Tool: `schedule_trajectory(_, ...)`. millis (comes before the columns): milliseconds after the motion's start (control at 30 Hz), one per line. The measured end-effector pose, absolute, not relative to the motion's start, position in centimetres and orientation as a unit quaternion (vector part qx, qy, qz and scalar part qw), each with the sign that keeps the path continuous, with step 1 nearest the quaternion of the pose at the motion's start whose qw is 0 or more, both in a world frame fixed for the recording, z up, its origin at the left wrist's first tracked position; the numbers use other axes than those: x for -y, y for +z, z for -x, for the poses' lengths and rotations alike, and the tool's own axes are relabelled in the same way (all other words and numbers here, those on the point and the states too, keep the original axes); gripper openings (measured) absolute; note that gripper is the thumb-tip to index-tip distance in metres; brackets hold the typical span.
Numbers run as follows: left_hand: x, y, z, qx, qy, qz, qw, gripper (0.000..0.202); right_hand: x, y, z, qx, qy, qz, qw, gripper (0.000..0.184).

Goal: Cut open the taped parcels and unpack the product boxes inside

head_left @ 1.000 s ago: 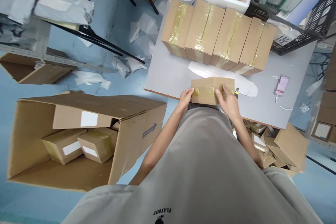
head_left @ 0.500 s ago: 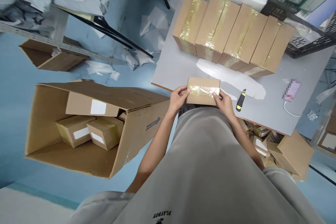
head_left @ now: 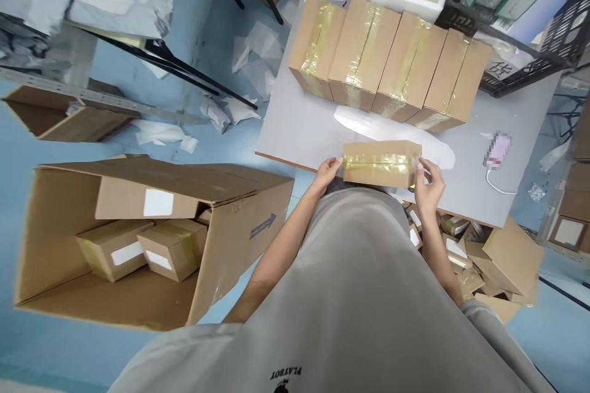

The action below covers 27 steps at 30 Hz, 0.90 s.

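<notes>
A small taped cardboard box (head_left: 381, 164) is raised in front of my body at the table's near edge, clear tape running along its side. My left hand (head_left: 328, 173) pinches its left end with the fingertips. At the right end, my right hand (head_left: 428, 185) grips the box between thumb and fingers. Beyond the held box lies a white paper sheet (head_left: 391, 129) on the grey table (head_left: 295, 129). The utility knife is mostly hidden behind the box and my right hand.
Several taped cartons (head_left: 357, 55) stand in a row, with a white foam box (head_left: 399, 0) and black crate (head_left: 530, 52) behind. A large open carton (head_left: 239, 245) holding boxes is at left. Beneath the table's right side lie more parcels (head_left: 456, 249). A phone (head_left: 498, 150) has a white cable.
The held box has shifted right and turned, showing a longer side. My hands are farther apart at its two ends, and the knife is now largely covered. The whole view has shifted slightly.
</notes>
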State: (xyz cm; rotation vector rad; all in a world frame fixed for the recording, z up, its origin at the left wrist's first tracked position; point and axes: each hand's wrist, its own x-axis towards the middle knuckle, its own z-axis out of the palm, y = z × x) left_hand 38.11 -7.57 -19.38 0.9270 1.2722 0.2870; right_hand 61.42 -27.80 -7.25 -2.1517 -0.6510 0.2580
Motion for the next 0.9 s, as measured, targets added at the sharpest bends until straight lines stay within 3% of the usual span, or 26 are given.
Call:
schedule_trajectory(200,9.4,-18.5,-41.0,-0.509,0.122,-0.420,0.741,0.043,28.0,-6.5,-61.3,0.283,0.069,0.873,0.391,0.047)
schedule_trajectory(433,6.8,-17.7,-37.7,-0.538,0.235,-0.508,0.630,0.044,25.0,-10.4,-61.1,0.265,0.190,0.832,0.449,0.050)
schedule_trajectory(633,4.3,-17.7,-34.0,-0.611,0.258,-0.506,0.552,0.042,21.2,-14.0,-60.0,0.286,0.302,0.804,0.424,0.049)
schedule_trajectory(900,4.8,-15.5,-34.6,-0.614,0.241,-0.530,0.533,0.039,21.9,-15.9,-60.9,0.256,0.319,0.798,0.443,0.057)
